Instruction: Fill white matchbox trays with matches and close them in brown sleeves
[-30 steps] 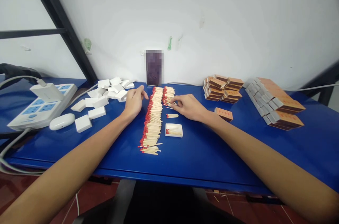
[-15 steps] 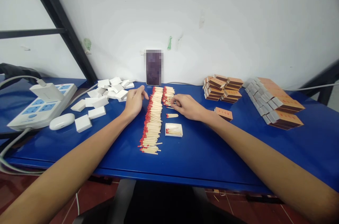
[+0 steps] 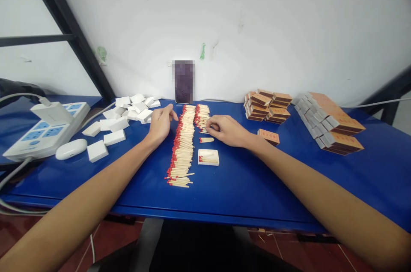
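Note:
A long row of red-tipped matches (image 3: 181, 147) runs down the middle of the blue table (image 3: 244, 186). My left hand (image 3: 161, 123) rests on the table just left of the row, its fingers loosely curled and holding nothing. My right hand (image 3: 224, 128) sits right of a shorter bunch of matches (image 3: 201, 117), thumb and fingers pinched on a few of them. A small bundle of matches (image 3: 206, 139) lies below that hand. Nearer me stands an open white inner tray (image 3: 208, 157) with some matches in it.
Several empty white trays (image 3: 126, 113) lie at the left, beside a white earbud case (image 3: 70, 148) and a power strip (image 3: 45, 128). Orange matchbox sleeves (image 3: 269, 105) and a long stacked row of boxes (image 3: 330, 124) stand at the right. One closed box (image 3: 268, 136) lies near my right wrist.
My right fingers have closed a little tighter on the matches at the short bunch. The view has shifted slightly left. My left hand stays where it was.

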`<action>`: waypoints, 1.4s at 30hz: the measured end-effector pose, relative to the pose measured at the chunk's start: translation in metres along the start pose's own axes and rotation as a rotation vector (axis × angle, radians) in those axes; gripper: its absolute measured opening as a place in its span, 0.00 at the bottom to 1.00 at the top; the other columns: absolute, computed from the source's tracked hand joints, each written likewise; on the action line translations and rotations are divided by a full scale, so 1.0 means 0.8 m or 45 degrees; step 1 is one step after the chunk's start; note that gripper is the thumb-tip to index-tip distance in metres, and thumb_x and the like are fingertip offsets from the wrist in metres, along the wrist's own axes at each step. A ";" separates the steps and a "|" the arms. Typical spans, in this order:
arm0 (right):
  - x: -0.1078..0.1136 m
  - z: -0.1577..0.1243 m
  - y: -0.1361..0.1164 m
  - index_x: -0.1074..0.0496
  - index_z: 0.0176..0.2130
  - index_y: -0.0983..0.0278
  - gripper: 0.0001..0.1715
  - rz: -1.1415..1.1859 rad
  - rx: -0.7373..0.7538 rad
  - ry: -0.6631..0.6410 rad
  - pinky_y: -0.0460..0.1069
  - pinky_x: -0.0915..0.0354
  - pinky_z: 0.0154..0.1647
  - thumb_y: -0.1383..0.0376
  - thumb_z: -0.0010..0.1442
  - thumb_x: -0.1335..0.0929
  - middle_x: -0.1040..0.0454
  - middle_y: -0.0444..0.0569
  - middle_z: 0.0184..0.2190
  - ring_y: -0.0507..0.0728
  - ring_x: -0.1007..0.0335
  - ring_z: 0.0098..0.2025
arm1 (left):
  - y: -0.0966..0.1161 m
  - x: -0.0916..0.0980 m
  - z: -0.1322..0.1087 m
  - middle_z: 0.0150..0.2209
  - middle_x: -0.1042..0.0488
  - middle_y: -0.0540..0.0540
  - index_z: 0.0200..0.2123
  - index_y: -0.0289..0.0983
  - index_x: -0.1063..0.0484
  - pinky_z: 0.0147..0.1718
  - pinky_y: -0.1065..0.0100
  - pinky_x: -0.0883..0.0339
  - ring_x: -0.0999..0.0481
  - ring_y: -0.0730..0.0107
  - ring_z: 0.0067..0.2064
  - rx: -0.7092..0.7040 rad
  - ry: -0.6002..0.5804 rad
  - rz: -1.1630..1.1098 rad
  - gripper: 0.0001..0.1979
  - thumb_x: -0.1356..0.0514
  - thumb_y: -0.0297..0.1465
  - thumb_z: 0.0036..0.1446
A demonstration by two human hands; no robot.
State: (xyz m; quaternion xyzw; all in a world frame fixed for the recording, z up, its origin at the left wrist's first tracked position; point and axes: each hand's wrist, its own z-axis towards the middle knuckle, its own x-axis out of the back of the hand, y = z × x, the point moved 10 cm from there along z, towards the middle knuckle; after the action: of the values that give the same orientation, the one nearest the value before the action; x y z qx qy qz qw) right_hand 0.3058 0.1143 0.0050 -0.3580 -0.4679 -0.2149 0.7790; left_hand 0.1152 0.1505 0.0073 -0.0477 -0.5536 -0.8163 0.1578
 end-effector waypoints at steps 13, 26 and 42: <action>-0.001 -0.001 0.014 0.31 0.31 0.64 0.07 -0.068 -0.080 0.049 0.47 0.49 0.30 0.67 0.60 0.37 0.32 0.44 0.28 0.51 0.42 0.28 | 0.001 0.000 0.001 0.12 0.45 0.52 0.15 0.36 0.34 0.21 0.69 0.49 0.43 0.75 0.17 -0.002 0.010 0.008 0.25 0.50 0.38 0.62; 0.003 -0.003 0.000 0.32 0.30 0.63 0.05 -0.051 -0.045 0.091 0.47 0.48 0.32 0.68 0.57 0.36 0.31 0.45 0.29 0.51 0.41 0.29 | 0.000 -0.001 0.001 0.12 0.45 0.52 0.15 0.36 0.34 0.20 0.69 0.50 0.45 0.76 0.17 -0.006 0.001 -0.002 0.24 0.51 0.37 0.62; -0.001 -0.002 0.007 0.28 0.33 0.63 0.07 0.002 -0.046 0.111 0.47 0.46 0.33 0.66 0.59 0.36 0.31 0.45 0.30 0.51 0.38 0.30 | 0.000 0.000 0.001 0.12 0.45 0.52 0.15 0.36 0.34 0.20 0.69 0.49 0.43 0.75 0.17 0.015 0.013 0.023 0.25 0.50 0.39 0.62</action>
State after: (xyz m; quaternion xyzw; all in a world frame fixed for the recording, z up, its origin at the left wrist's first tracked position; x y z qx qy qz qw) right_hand 0.3101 0.1170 0.0022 -0.3627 -0.4293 -0.2380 0.7921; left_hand 0.1149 0.1509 0.0074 -0.0476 -0.5572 -0.8118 0.1682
